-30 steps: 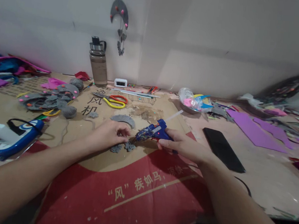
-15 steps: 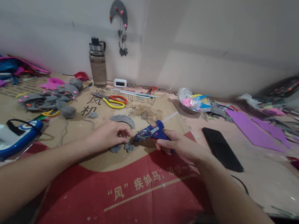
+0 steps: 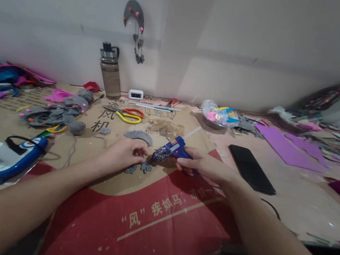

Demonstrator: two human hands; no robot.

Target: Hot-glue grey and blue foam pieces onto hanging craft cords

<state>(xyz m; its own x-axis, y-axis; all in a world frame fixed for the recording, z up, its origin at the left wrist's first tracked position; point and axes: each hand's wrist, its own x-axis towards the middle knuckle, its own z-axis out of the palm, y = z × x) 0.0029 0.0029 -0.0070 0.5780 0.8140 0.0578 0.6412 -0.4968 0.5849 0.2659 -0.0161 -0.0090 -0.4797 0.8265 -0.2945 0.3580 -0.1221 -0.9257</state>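
Note:
My right hand [image 3: 199, 161] is wrapped round the handle of a blue hot glue gun [image 3: 172, 148], its nozzle pointing left toward my other hand. A clear glue stick [image 3: 193, 132] juts out of the gun's back end. My left hand [image 3: 127, 152] is closed, thumb and fingertips pinched at the edge of a small grey felt flower [image 3: 146, 166]. Another grey felt piece [image 3: 131, 169] lies partly under the fingers. Just beyond the left hand rests a grey felt crescent [image 3: 139, 135]. All of this is over a cardboard sheet [image 3: 161, 219] on the table.
Red-and-yellow-handled scissors [image 3: 127, 114], a bottle [image 3: 110, 73] and a small white clock [image 3: 136, 95] stand behind. Grey felt parts [image 3: 54, 112] and a blue-white device [image 3: 19, 159] are left. A black phone [image 3: 251, 169], bowl [image 3: 212, 123] and purple sheets [image 3: 285, 146] are right.
The whole view has shifted very slightly. Both hands, the glue gun and the felt flower keep nearly the same positions.

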